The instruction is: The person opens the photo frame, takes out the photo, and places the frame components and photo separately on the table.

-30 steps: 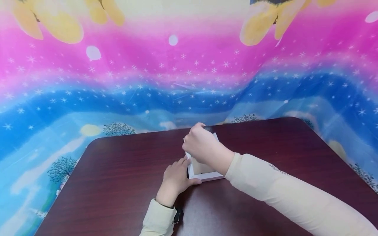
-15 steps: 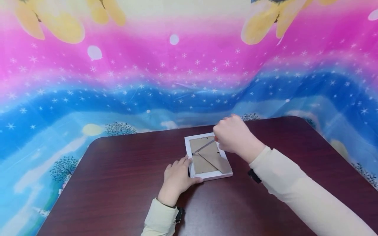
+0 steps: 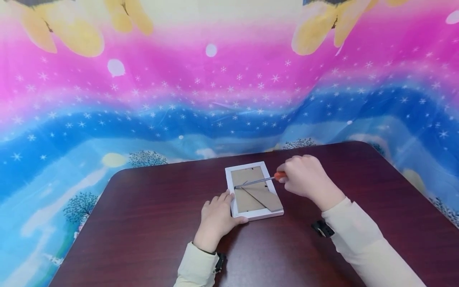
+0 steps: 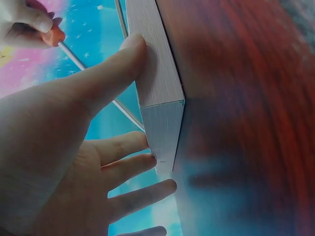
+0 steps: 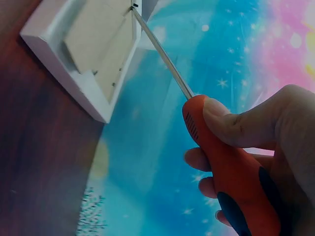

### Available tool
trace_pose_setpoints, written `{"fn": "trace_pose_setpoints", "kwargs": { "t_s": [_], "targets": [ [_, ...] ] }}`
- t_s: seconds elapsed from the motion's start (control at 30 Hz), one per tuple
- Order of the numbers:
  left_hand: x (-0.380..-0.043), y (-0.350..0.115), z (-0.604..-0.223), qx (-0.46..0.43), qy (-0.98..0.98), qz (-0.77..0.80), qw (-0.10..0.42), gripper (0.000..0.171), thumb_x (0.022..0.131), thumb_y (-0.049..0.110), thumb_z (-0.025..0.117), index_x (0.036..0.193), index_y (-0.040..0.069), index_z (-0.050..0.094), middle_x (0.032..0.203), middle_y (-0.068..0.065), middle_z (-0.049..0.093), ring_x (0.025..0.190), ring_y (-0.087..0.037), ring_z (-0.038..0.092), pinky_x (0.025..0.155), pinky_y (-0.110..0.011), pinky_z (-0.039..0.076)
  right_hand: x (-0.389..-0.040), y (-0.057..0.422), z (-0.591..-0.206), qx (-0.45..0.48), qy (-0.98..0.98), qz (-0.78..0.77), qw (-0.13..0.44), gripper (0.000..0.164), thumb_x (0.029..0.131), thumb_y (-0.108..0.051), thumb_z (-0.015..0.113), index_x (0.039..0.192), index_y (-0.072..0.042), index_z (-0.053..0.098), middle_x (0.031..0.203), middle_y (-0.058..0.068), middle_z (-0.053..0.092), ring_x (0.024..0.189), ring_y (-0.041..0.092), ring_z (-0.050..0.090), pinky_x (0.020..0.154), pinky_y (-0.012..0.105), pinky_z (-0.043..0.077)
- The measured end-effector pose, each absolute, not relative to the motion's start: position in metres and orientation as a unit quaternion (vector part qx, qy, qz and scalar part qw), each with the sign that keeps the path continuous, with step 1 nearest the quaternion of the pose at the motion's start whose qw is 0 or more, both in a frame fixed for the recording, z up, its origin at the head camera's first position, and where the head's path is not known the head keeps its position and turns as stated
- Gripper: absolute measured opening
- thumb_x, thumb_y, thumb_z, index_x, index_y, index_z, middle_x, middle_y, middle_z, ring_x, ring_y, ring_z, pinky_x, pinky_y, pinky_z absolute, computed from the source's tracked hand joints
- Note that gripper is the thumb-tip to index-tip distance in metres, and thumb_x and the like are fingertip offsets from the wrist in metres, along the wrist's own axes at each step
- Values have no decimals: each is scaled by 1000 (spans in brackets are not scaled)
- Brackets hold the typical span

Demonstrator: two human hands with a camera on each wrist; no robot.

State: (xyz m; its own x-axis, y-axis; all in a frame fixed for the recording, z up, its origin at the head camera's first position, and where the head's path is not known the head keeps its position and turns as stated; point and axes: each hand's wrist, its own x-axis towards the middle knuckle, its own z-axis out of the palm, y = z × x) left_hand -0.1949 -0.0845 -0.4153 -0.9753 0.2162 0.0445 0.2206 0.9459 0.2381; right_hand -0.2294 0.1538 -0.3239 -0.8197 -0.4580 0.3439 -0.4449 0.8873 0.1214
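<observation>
A white picture frame (image 3: 263, 216) lies back side up on the table, showing its brown backing board (image 3: 245, 174) and flat easel stand (image 3: 267, 198). My left hand (image 3: 216, 215) steadies its near-left corner: the thumb presses the near edge, and straight fingers touch the left side. From the right, my right hand (image 3: 305, 175) grips a screwdriver (image 5: 231, 167) by its orange and black handle. The metal shaft (image 3: 255, 182) slants low across the backing. In the right wrist view its tip meets a small dark tab (image 5: 134, 7) at the frame's inner edge.
The dark wood table (image 3: 150, 223) extends around the frame on all sides. A printed cloth (image 3: 229, 91) in pink and blue hangs behind the far edge and down the sides. Black straps (image 3: 322, 228) sit at both cuffs.
My right hand has swung from over the frame out to the right and lower, uncovering the backing and the screwdriver shaft. The tip stays near the left inner edge. My left hand holds its place.
</observation>
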Motion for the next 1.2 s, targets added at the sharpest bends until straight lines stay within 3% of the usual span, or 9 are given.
{"fn": "trace_pose_setpoints", "kwargs": {
  "t_s": [0.13, 0.43, 0.93, 1.2],
  "targets": [
    [-195, -84, -416, -113, -986, -122, 15, 87, 69, 63, 67, 137, 12, 50, 146, -8, 49, 125, -33, 48, 102, -58, 39, -226, 161, -337, 219, -958, 4, 185, 15, 72, -19, 71, 86, -20, 78, 73, 2, 74, 62, 23, 62, 52, 42, 51],
    [-195, -82, -415, -119, -987, -110, 1, 86, 71, 64, 64, 139, 14, 48, 148, -8, 46, 127, -32, 46, 103, -58, 39, -219, 178, -356, 198, -959, 38, 197, 21, 72, -26, 74, 92, -19, 78, 76, 5, 75, 66, 23, 63, 52, 42, 52],
    [-191, -90, -413, -135, -983, -124, -25, 84, 78, 53, 65, 144, 8, 39, 154, -10, 36, 131, -31, 42, 104, -53, 40, -214, 188, -350, 181, -959, 63, 209, 22, 72, -26, 75, 92, -17, 77, 73, 8, 74, 59, 21, 59, 46, 38, 47],
    [-189, -81, -413, -121, -987, -106, -29, 82, 80, 52, 63, 144, 8, 38, 154, -8, 37, 130, -29, 44, 106, -53, 38, -208, 190, -345, 177, -960, 62, 206, 23, 72, -26, 75, 92, -16, 77, 73, 8, 74, 59, 21, 58, 46, 38, 47]
  ]
}}
